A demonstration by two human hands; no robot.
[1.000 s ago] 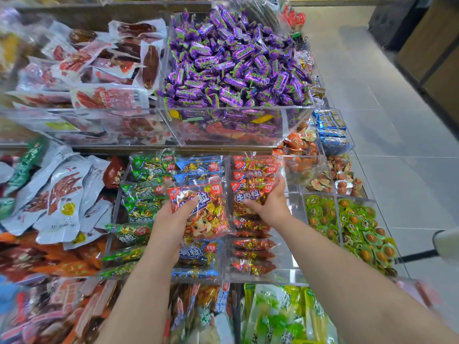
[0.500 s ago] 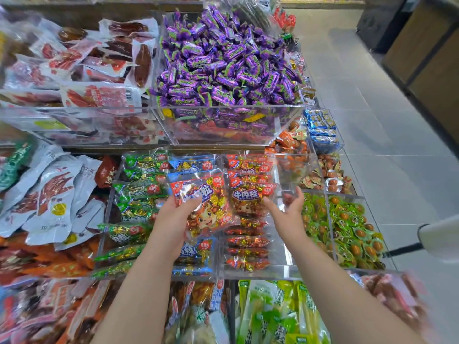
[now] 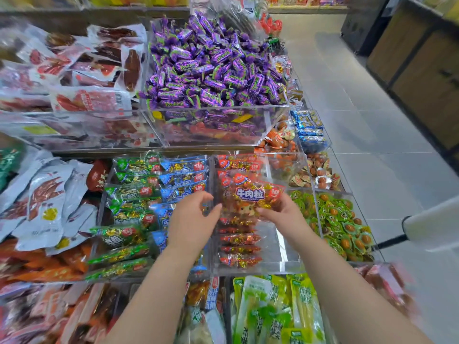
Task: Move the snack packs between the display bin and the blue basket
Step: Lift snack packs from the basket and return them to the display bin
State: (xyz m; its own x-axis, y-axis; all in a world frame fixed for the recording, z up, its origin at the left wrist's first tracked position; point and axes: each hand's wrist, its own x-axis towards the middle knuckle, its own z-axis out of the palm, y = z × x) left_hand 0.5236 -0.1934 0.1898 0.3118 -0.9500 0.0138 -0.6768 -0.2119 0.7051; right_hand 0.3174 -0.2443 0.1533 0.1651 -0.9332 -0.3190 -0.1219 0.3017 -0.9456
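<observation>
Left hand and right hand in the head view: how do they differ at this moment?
The right hand grips the red snack pack at its lower right; the left hand holds nothing, fingers relaxed beside it. The right hand is over the stacked red packs, the left hand over the blue packs. Both hover above the display bin.

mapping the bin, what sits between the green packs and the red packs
A column of blue packs, partly behind the left hand, in the head view.
</observation>
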